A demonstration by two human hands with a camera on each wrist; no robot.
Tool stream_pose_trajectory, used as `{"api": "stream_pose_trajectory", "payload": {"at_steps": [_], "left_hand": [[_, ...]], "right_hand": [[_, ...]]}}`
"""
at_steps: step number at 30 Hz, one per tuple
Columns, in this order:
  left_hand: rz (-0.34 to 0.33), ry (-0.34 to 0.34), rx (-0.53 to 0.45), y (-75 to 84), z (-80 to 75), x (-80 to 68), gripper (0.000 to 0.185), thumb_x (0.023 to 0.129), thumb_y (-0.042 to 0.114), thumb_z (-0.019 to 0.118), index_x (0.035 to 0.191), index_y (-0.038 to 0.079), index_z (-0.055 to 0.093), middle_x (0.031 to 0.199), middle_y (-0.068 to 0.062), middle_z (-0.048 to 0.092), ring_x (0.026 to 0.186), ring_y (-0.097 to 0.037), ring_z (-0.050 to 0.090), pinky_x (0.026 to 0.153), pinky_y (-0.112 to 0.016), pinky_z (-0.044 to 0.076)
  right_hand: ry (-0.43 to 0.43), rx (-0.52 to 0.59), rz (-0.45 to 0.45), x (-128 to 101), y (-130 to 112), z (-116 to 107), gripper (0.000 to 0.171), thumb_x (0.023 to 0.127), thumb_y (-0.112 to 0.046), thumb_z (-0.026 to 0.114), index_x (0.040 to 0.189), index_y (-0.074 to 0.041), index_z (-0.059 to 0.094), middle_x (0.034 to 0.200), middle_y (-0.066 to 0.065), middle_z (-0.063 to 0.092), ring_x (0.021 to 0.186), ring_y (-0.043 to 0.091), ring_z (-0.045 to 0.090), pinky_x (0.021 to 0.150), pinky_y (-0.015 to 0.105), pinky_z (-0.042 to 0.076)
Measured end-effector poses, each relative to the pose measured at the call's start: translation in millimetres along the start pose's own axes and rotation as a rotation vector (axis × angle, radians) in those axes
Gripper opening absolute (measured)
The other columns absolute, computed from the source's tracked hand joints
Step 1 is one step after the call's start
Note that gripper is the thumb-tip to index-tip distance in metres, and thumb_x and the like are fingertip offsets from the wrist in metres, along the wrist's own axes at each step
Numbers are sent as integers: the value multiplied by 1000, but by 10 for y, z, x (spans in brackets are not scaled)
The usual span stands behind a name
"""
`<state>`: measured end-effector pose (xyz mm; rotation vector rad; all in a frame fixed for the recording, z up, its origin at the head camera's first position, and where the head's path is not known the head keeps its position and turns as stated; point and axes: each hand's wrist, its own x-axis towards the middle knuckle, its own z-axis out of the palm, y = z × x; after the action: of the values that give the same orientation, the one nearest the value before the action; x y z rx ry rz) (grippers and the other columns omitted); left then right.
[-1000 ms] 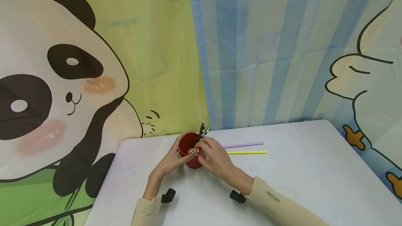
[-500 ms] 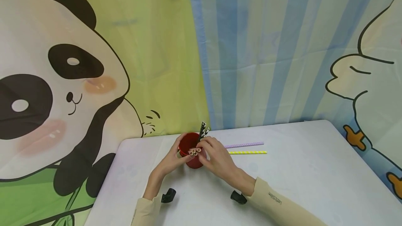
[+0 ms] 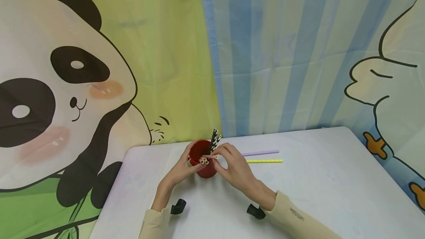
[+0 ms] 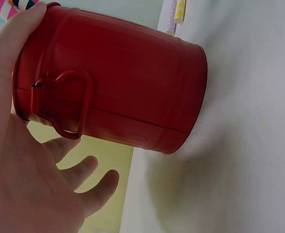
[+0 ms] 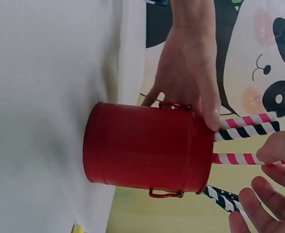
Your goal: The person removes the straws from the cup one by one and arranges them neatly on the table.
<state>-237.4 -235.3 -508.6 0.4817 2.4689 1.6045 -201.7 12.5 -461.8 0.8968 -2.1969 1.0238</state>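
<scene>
Red-and-white striped straw [image 3: 210, 156] pinched by right hand [image 3: 234, 167] over red tin cup [image 3: 203, 165]; left hand [image 3: 180, 169] clasps cup, which a nudge could topple.

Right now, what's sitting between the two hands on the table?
In the head view, the red cup with striped straws stands between the left hand and the right hand; the left hand holds its side.

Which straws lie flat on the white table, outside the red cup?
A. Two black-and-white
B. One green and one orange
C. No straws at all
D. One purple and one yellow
D: in the head view a purple straw and a yellow straw lie side by side on the table, to the right of the red cup.
</scene>
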Motion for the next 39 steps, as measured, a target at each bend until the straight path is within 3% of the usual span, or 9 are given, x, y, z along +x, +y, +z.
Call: {"api": "stream_pose_trajectory", "payload": {"at_steps": [21,30,39], "left_hand": [[-24,14,-3,21,25,13,88,87,32,78,152,50,21,153,7,39,143,-21,38,116,-61,33],[-23,20,-9,12,28,11,89,86,31,80,153,49,22,152,7,41,143,-21,38,117,-65,28],[-19,19,-11,-3,32,29,87,87,30,79,152,48,24,152,8,40,143,-21,37,115,-60,36]], "right_hand": [[23,98,144,15,-138,-301,16,92,-14,72,107,-14,68,109,-6,62,104,11,59,92,30,55],[48,180,154,52,-180,-408,17,91,-11,72,107,-16,68,110,-7,62,105,13,61,92,27,53],[84,220,145,94,-249,-563,18,91,-11,72,108,-16,68,110,-6,64,106,11,60,91,26,52]]}}
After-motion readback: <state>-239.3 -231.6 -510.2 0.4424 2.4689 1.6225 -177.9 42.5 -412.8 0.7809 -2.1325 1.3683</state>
